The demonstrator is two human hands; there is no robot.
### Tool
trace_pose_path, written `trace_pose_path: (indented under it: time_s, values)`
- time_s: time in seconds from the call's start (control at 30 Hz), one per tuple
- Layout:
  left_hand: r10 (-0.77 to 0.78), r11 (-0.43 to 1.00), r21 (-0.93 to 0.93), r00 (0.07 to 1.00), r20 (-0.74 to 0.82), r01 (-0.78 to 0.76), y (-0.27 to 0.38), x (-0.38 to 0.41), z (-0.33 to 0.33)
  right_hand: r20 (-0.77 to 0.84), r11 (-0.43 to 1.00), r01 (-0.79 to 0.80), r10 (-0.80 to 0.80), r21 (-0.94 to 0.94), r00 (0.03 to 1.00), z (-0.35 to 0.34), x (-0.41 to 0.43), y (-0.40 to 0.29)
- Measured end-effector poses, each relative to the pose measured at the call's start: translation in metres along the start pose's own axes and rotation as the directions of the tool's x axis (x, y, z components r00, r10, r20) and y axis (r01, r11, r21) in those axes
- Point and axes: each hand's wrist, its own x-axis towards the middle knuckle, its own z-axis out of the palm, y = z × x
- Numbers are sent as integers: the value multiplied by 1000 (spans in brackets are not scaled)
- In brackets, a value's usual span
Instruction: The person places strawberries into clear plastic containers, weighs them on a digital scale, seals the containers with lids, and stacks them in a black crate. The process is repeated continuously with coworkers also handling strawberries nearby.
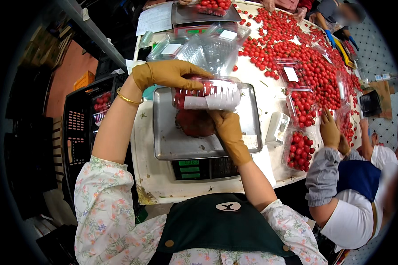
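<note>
My left hand, in a tan rubber glove, grips the top and left end of a clear plastic clamshell box of cherry tomatoes with a white label. From below, my gloved right hand holds the same box near its label; its fingertips are partly hidden. The box is tilted above the steel pan of a digital scale with a green display. On the pan lies a dark reddish flat patch, which I cannot make out clearly.
Loose cherry tomatoes cover the table's right side, with filled clamshells at their edge. Empty clamshells and a second scale stand at the back. A black crate is at left. Co-workers' gloved hands are at right.
</note>
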Motion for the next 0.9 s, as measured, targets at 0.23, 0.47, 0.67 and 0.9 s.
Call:
trace_pose_path:
  time_s: [0.23, 0.47, 0.67, 0.9]
  values:
    - [254, 894, 438, 911, -326, -93, 19, -42, 70, -113, 924, 335, -318, 184, 941, -33, -27, -16]
    - [382, 736, 627, 608, -696, 255, 18, -112, 139, 29, 559, 762, -800, -327, 600, 21, -20, -65]
    - [-311, 929, -152, 486, -817, 338, 46, -301, 147, 241, 523, 851, -832, 41, 500, 95, -83, -165]
    - [-609, 587, -97, 359, -707, 804, -7, -453, 109, 185, 620, 784, -767, -34, 615, 88, -82, -161]
